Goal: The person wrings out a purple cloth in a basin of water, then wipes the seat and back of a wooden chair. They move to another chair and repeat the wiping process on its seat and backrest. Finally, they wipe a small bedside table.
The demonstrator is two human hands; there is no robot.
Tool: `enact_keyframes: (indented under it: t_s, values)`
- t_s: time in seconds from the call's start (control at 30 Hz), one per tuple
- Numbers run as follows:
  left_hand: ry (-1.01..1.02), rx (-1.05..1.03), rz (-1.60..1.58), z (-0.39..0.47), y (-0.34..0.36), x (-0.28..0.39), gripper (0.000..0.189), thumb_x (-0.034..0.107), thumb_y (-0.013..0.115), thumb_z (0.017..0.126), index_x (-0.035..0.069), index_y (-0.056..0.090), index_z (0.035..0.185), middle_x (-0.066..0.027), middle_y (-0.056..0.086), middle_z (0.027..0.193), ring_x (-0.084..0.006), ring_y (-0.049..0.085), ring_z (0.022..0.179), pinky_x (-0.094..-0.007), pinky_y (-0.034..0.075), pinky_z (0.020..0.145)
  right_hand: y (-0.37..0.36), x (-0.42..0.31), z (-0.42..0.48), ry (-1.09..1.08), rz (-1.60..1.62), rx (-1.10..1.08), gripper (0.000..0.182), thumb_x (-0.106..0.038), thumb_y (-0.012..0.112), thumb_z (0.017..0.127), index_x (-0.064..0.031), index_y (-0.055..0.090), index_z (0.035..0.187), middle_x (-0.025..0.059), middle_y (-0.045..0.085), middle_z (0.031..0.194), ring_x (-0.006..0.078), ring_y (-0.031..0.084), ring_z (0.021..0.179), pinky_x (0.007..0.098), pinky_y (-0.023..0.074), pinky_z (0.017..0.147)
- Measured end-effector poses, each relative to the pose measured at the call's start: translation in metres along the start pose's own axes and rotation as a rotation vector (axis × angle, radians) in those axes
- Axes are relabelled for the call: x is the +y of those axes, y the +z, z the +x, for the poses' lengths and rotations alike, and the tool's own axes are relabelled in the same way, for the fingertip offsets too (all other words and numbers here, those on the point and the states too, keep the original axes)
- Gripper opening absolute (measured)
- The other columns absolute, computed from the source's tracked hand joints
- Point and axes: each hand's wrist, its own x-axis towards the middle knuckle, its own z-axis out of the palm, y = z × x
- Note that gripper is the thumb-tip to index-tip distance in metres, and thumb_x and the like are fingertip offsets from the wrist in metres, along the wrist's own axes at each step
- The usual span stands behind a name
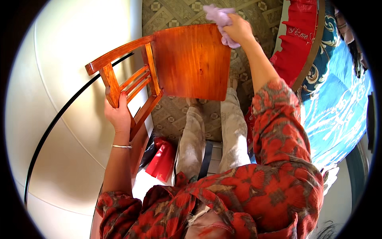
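Observation:
A glossy reddish-brown wooden chair (191,64) is in front of me, its slatted backrest (138,79) towards the left and its flat seat towards the right. My left hand (118,112) is closed around an upright of the backrest. In my right hand (238,30) is a bunched pale purple cloth (223,22), held at the seat's far right corner. The cloth and fingers are slightly blurred. The chair's legs are hidden beneath the seat.
Along the left runs a pale wall (65,98) with a black cable (59,116). A bed with a blue patterned cover (334,119) and red ruffled skirt (294,44) stands on the right. Near my legs lies a red bag (162,159). The floor (176,116) is patterned.

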Motion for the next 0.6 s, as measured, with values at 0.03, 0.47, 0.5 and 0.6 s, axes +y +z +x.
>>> enact_keyframes:
  t_s: [0.03, 0.47, 0.5, 0.6]
  values:
    - [-0.004, -0.011, -0.029, 0.001, 0.002, 0.002, 0.022, 0.010, 0.062, 0.083, -0.004, 0.055, 0.098, -0.0094, 0.062, 0.084, -0.0156, 0.061, 0.074, -0.0281, 0.048, 0.068, 0.008, 0.019, -0.011, 0.077, 0.089, 0.149, 0.046, -0.021, 0.063, 0.070, -0.0093, 0.057, 0.114, 0.0184, 0.060, 0.109, 0.0325, 0.055, 0.105, 0.0378, 0.0431, 0.090]
    - [-0.135, -0.072, -0.090, 0.000, -0.001, 0.010, 0.025, 0.011, 0.059, 0.086, -0.003, 0.051, 0.106, -0.0095, 0.060, 0.095, -0.0177, 0.063, 0.081, -0.0266, 0.049, 0.061, 0.226, 0.097, -0.280, 0.760, 2.043, 0.450, 0.016, -0.017, 0.044, 0.083, -0.0108, 0.057, 0.076, 0.0055, 0.057, 0.077, 0.0176, 0.056, 0.073, 0.0310, 0.0479, 0.066]
    - [-0.128, -0.073, -0.099, 0.000, -0.001, 0.010, 0.025, 0.011, 0.059, 0.086, -0.003, 0.051, 0.106, -0.0094, 0.060, 0.095, -0.0176, 0.063, 0.080, -0.0266, 0.049, 0.060, 0.235, 0.061, -0.278, 0.629, 2.089, 0.474, 0.018, -0.018, 0.043, 0.083, -0.0124, 0.055, 0.071, 0.0038, 0.056, 0.073, 0.0163, 0.054, 0.068, 0.0293, 0.0476, 0.062]
    - [-0.109, -0.082, -0.105, 0.001, 0.003, 0.008, 0.025, 0.012, 0.059, 0.086, -0.002, 0.051, 0.105, -0.0089, 0.060, 0.094, -0.0174, 0.063, 0.079, -0.0266, 0.049, 0.058, 0.287, -0.026, -0.253, 0.486, 2.676, 0.127, 0.022, -0.022, 0.043, 0.085, -0.0132, 0.052, 0.067, 0.0006, 0.056, 0.070, 0.0165, 0.052, 0.060, 0.0285, 0.0473, 0.056]
